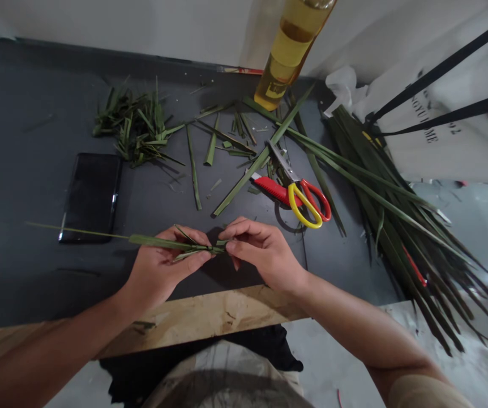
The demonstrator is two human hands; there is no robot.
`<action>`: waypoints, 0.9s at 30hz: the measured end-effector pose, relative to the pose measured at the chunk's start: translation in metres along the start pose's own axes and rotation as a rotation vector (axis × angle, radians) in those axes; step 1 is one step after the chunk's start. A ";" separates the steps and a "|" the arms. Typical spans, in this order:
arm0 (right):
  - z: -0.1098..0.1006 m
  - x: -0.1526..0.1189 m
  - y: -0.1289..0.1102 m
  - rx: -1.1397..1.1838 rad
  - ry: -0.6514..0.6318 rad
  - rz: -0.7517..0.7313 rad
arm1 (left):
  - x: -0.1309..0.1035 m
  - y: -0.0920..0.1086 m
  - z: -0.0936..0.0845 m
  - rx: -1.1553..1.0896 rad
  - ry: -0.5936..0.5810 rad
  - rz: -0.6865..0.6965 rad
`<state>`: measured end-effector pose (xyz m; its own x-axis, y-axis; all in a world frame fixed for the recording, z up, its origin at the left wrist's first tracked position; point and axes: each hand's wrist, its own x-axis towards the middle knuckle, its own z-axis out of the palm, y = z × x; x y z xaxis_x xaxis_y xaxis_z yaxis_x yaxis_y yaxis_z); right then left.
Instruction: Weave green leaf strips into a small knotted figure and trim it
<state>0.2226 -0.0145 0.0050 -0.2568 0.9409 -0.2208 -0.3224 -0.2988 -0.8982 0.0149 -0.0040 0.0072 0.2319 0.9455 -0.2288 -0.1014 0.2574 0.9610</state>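
Near the front edge of the dark table, my left hand [171, 255] is closed on a folded green leaf strip [154, 242]. A thin stem runs from the strip to the left, above the lower edge of a black phone. My right hand [265, 249] pinches the other end of the same leaf piece between thumb and fingers. Short leaf ends stick out around the left fingers. Beyond my right hand lie scissors [304, 207] with one yellow and one red handle, resting across a red utility knife [272, 188].
A black phone [91, 195] lies at the left. Behind it sits a heap of leaf scraps [137, 127]; cut strips are scattered in the middle. A bottle of yellow liquid [289, 56] stands at the back. Long leaves [380, 192] and a white bag [435, 107] are at the right.
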 end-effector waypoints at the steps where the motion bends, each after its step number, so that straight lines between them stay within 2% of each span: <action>1: 0.000 0.000 0.000 -0.005 0.004 0.002 | 0.000 0.000 0.000 0.007 0.000 -0.006; 9: 0.000 -0.002 -0.002 -0.156 0.032 -0.147 | 0.000 -0.003 -0.001 0.027 0.056 -0.043; 18: -0.002 -0.003 -0.006 -0.479 -0.019 -0.241 | 0.002 0.001 0.001 0.118 0.079 -0.036; 22: 0.000 -0.005 -0.005 -0.533 -0.004 -0.311 | 0.002 -0.004 -0.002 0.179 0.104 -0.015; 27: 0.000 -0.005 0.000 -0.489 -0.040 -0.322 | 0.003 -0.009 -0.004 0.086 0.096 -0.046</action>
<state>0.2235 -0.0198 0.0059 -0.2531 0.9625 0.0980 0.0653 0.1181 -0.9909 0.0129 -0.0024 -0.0029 0.1407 0.9489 -0.2825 -0.0090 0.2865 0.9580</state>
